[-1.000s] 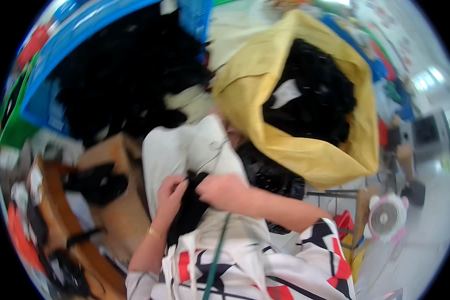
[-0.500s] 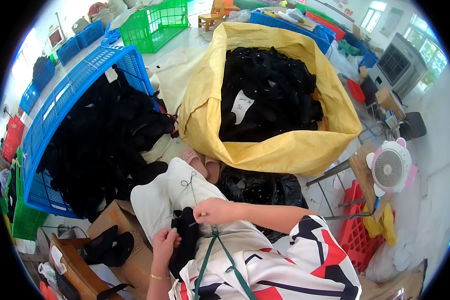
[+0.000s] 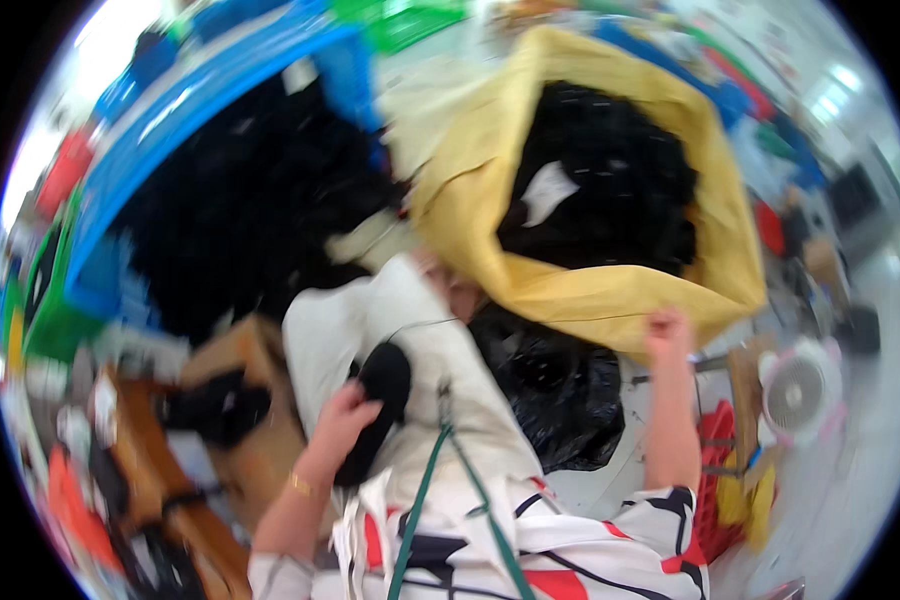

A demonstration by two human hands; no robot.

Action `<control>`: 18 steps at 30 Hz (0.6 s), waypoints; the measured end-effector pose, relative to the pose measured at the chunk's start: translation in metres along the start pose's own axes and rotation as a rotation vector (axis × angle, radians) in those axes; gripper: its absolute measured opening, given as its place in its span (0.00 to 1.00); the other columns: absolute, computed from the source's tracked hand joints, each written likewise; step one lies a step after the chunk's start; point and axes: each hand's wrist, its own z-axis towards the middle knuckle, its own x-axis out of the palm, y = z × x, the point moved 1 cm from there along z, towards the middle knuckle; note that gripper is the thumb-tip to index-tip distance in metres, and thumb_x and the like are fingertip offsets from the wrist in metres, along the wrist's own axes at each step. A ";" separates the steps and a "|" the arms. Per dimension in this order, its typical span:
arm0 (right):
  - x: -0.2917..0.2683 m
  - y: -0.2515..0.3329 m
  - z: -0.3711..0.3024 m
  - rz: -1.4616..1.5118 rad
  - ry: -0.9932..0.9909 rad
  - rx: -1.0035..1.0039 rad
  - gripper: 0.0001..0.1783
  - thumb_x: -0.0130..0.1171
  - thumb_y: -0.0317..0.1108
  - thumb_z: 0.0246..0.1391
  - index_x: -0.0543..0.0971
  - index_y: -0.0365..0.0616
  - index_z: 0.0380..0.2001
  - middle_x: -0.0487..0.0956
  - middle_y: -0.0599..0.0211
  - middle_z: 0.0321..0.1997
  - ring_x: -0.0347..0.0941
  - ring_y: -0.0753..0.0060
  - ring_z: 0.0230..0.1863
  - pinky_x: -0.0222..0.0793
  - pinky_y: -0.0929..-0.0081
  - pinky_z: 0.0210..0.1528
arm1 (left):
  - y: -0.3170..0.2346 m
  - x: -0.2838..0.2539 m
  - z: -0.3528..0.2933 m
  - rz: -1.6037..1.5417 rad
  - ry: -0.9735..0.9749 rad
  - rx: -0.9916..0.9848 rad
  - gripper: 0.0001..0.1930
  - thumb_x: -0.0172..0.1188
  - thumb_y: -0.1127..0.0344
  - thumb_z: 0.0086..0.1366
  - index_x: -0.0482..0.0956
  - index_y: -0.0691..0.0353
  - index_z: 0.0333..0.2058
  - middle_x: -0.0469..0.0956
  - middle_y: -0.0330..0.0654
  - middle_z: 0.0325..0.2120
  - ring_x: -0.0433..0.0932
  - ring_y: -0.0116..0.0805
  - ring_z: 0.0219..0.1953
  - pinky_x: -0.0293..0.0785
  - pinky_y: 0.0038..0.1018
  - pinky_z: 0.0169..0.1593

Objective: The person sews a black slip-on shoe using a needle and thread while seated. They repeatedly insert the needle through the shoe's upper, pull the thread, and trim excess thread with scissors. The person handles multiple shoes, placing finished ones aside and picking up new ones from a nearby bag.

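My left hand is closed on a black sock, its rounded end upward over my white-covered lap. Well out to the right, in front of the yellow sack, is my right hand with its fingers curled together. Blur hides what, if anything, it pinches. A thin dark thread crosses my lap near the knee. Against my lap hangs a small metal tool on a green cord running up my front; its kind is too blurred to tell.
Ahead on the right stands a yellow sack of black pieces with a white paper slip. A blue crate at left holds more. Also around me are a black plastic bag, a cardboard box and a fan.
My right hand has swung from beside the sock far out to the right. The left hand keeps the sock, whose rounded end now shows. The whole view has shifted and blurred.
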 end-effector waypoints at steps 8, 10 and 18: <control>-0.038 0.041 0.001 -0.539 -0.034 -0.383 0.04 0.51 0.28 0.61 0.75 0.42 0.34 0.72 0.69 0.25 0.69 0.73 0.24 0.77 0.63 0.43 | -0.016 -0.018 -0.010 0.537 0.012 0.322 0.07 0.56 0.77 0.50 0.72 0.65 0.31 0.71 0.49 0.28 0.72 0.47 0.33 0.69 0.35 0.37; -0.001 -0.034 -0.033 -0.738 0.065 -0.260 0.09 0.55 0.30 0.61 0.75 0.40 0.44 0.75 0.66 0.33 0.73 0.71 0.29 0.78 0.62 0.46 | -0.009 -0.015 -0.016 0.459 0.022 0.341 0.07 0.55 0.79 0.50 0.71 0.65 0.30 0.69 0.46 0.27 0.70 0.43 0.31 0.67 0.31 0.35; 0.138 -0.259 -0.202 -1.407 1.108 0.160 0.12 0.57 0.36 0.61 0.78 0.35 0.38 0.77 0.63 0.32 0.72 0.76 0.33 0.68 0.78 0.39 | -0.001 -0.015 -0.022 0.111 0.117 0.013 0.08 0.61 0.70 0.60 0.72 0.67 0.28 0.72 0.40 0.22 0.69 0.29 0.28 0.68 0.28 0.35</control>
